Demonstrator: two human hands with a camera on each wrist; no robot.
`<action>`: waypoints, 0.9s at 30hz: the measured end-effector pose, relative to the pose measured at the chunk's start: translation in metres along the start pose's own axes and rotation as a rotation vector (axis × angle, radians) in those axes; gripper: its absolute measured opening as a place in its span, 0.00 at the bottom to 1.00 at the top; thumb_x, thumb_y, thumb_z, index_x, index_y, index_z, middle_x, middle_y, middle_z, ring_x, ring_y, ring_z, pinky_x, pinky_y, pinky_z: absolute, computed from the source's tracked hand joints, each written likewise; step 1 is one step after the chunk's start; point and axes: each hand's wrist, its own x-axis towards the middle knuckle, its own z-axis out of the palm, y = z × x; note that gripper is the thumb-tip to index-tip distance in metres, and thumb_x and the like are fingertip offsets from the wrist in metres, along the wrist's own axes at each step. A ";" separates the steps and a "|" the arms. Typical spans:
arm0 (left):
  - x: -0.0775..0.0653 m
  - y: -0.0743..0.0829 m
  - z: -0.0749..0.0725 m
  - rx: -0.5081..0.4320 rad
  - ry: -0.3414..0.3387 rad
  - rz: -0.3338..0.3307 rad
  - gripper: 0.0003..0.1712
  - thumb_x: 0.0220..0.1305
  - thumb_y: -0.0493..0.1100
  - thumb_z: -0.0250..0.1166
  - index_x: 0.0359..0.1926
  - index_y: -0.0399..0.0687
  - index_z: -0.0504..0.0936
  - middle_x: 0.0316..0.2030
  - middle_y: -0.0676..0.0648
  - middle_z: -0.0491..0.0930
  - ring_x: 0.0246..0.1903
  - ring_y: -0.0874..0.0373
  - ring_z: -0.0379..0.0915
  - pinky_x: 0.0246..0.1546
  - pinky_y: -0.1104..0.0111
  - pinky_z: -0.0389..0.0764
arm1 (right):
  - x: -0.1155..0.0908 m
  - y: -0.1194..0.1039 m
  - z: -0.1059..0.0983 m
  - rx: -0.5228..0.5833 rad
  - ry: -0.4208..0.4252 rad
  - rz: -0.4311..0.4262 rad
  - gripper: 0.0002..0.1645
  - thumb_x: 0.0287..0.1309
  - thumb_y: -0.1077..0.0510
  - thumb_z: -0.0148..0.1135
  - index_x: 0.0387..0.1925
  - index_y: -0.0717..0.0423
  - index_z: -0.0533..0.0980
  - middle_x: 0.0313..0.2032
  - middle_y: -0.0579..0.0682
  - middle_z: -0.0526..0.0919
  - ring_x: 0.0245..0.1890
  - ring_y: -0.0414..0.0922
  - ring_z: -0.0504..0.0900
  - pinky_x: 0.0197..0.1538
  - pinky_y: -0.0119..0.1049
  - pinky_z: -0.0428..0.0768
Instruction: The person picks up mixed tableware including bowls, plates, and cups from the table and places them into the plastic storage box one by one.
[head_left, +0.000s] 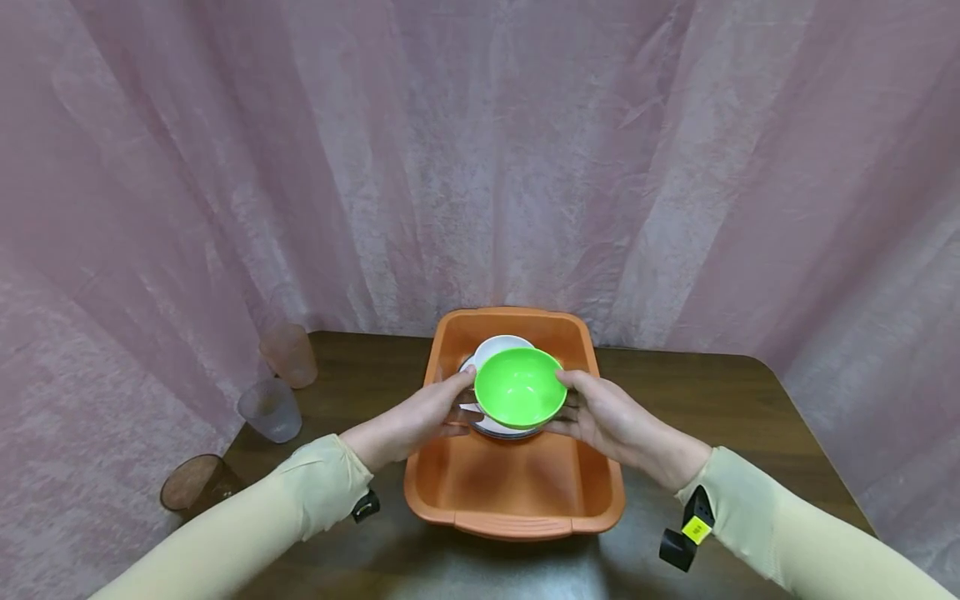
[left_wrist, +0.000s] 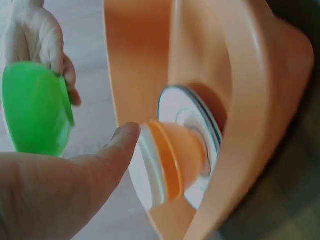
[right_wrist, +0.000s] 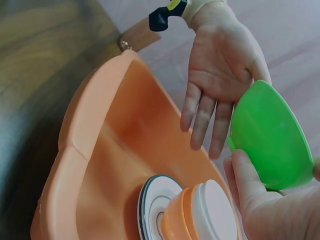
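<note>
A bright green bowl (head_left: 521, 388) is held up over the orange tub (head_left: 514, 526), tilted with its hollow facing the head camera. My right hand (head_left: 618, 421) grips it at the right side, thumb at the rim and fingers under the wall. On the other side, my left hand (head_left: 420, 421) has its thumb at the rim; its fingers (right_wrist: 202, 120) are straight and spread. Below, inside the tub, lie plates (left_wrist: 172, 102) with dark rims. An orange bowl (left_wrist: 187, 150) rests on them, topped by a white bowl (right_wrist: 220, 212).
Along the table's left edge are an orange-tinted tumbler (head_left: 290, 357), a clear tumbler (head_left: 271, 410) and a brown tumbler (head_left: 201, 483), the last near my left sleeve. The dark wooden table (head_left: 720, 417) meets pink curtains (head_left: 495, 167) at the back and sides.
</note>
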 end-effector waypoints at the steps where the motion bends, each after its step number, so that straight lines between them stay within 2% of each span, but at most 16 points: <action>1: 0.000 -0.001 0.002 -0.038 0.009 -0.010 0.36 0.82 0.60 0.41 0.73 0.38 0.65 0.63 0.36 0.75 0.64 0.39 0.72 0.65 0.48 0.72 | 0.000 0.000 0.001 0.002 0.001 -0.001 0.34 0.81 0.51 0.39 0.76 0.68 0.52 0.70 0.68 0.64 0.67 0.55 0.71 0.66 0.49 0.73; 4: 0.001 -0.002 0.007 -0.099 0.010 -0.018 0.37 0.82 0.62 0.39 0.74 0.39 0.63 0.62 0.36 0.75 0.61 0.40 0.75 0.65 0.46 0.71 | 0.002 0.000 0.003 0.005 0.002 -0.006 0.34 0.81 0.51 0.40 0.75 0.69 0.51 0.70 0.68 0.64 0.66 0.56 0.71 0.67 0.49 0.73; 10: 0.002 -0.001 0.010 -0.146 -0.010 -0.002 0.40 0.80 0.67 0.39 0.76 0.44 0.62 0.63 0.36 0.75 0.61 0.41 0.75 0.67 0.44 0.67 | 0.002 -0.001 0.006 0.015 0.011 0.001 0.34 0.81 0.51 0.39 0.76 0.69 0.51 0.70 0.68 0.63 0.66 0.56 0.71 0.66 0.49 0.73; 19: 0.003 -0.001 0.011 -0.176 0.023 -0.011 0.37 0.82 0.61 0.43 0.71 0.34 0.67 0.58 0.35 0.78 0.60 0.43 0.76 0.64 0.49 0.73 | 0.003 0.001 0.007 0.019 0.002 0.015 0.35 0.82 0.50 0.38 0.76 0.69 0.51 0.70 0.69 0.63 0.65 0.55 0.73 0.66 0.49 0.74; 27: 0.003 0.001 0.012 -0.179 0.016 0.001 0.35 0.83 0.59 0.41 0.71 0.33 0.66 0.57 0.35 0.80 0.59 0.43 0.77 0.62 0.49 0.75 | 0.003 0.002 0.007 0.013 0.023 0.022 0.34 0.83 0.50 0.38 0.76 0.69 0.52 0.70 0.70 0.63 0.65 0.57 0.74 0.64 0.50 0.75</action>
